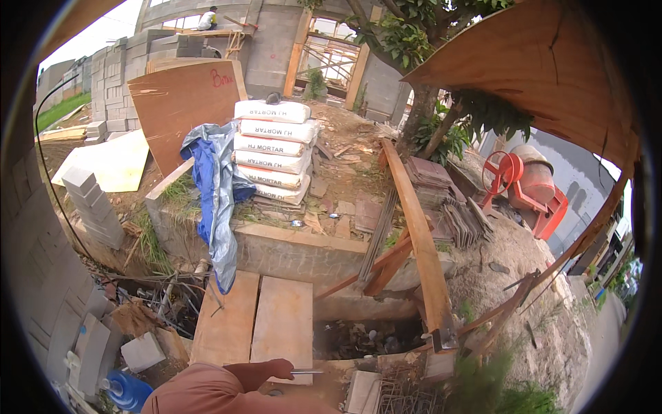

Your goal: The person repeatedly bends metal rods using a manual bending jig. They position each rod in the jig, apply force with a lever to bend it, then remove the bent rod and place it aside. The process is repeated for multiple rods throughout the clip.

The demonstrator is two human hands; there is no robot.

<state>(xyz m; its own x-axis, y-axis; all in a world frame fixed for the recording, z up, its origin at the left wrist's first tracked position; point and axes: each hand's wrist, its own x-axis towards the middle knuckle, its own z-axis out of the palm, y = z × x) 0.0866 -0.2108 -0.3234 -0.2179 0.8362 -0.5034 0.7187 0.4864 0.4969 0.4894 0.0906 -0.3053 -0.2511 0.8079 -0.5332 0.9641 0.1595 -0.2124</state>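
Note:
My left hand (279,369) reaches rightward from the lower edge, its reddish-brown sleeved arm (193,391) filling the bottom centre. Its fingers are closed around a thin silvery metal tool (307,372), whose kind I cannot make out. Just beyond it two plywood boards (283,321) lie side by side below the low concrete wall (331,262). The bottom edge to the right of my left hand is smeared, and I cannot make out my right hand there.
Stacked mortar bags (272,155), a draped tarp (214,200) and grey blocks (89,207) stand beyond. A debris-filled trench (369,338), slanting timber (414,228) and orange mixer (524,186) are rightward. A blue water jug (127,393) lies lower left. A worker (205,21) sits on scaffolding.

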